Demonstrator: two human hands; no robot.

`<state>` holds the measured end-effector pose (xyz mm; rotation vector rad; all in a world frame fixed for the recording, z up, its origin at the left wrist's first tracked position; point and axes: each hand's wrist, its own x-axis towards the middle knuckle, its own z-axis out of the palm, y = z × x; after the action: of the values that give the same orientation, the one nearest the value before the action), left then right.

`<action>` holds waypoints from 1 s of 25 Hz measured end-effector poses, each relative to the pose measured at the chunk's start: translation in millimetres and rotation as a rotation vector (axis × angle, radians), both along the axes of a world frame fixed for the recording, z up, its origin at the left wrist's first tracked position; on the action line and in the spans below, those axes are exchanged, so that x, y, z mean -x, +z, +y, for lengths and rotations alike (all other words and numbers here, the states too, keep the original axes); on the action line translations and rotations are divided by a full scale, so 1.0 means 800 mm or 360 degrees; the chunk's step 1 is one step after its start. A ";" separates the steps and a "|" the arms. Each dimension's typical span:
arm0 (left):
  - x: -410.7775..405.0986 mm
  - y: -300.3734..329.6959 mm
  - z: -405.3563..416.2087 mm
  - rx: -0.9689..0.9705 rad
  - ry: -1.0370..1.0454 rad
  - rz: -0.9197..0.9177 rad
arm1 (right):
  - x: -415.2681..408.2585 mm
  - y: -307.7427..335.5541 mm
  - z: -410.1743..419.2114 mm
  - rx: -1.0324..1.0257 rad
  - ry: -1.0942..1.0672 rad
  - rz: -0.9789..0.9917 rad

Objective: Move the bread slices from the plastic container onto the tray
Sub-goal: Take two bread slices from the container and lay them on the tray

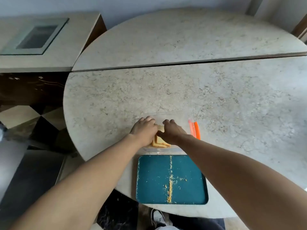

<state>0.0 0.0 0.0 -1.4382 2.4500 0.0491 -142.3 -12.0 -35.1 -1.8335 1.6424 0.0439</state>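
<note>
A clear plastic container stands on the marble table just beyond a teal tray. Pale bread slices with brown crusts stand stacked inside the container, mostly covered by my hands. My left hand is pressed against the left side of the stack. My right hand reaches in from the right, thumb and fingers on the top of the slices. Both hands close around the bread from either side. The tray holds no slices, only a line of crumbs.
An orange lid leans at the container's right side. The round marble table stretches far and right; its edge curves close to the tray's left. A counter with a glass panel stands at far left. A shoe shows below the table.
</note>
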 end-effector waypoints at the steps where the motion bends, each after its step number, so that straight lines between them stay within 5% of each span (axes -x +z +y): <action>1: 0.003 -0.004 -0.005 -0.0036 0.0033 -0.0070 | -0.001 -0.003 -0.003 -0.0041 -0.0007 0.0012; 25: 0.007 -0.034 -0.023 0.0024 0.0092 -0.0094 | 0.001 -0.024 -0.013 -0.0184 -0.0126 -0.0161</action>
<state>-5.6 -18.5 -27.2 -1.4948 2.3666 0.0006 -143.0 -22.5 -54.3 -1.6564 1.6065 0.0115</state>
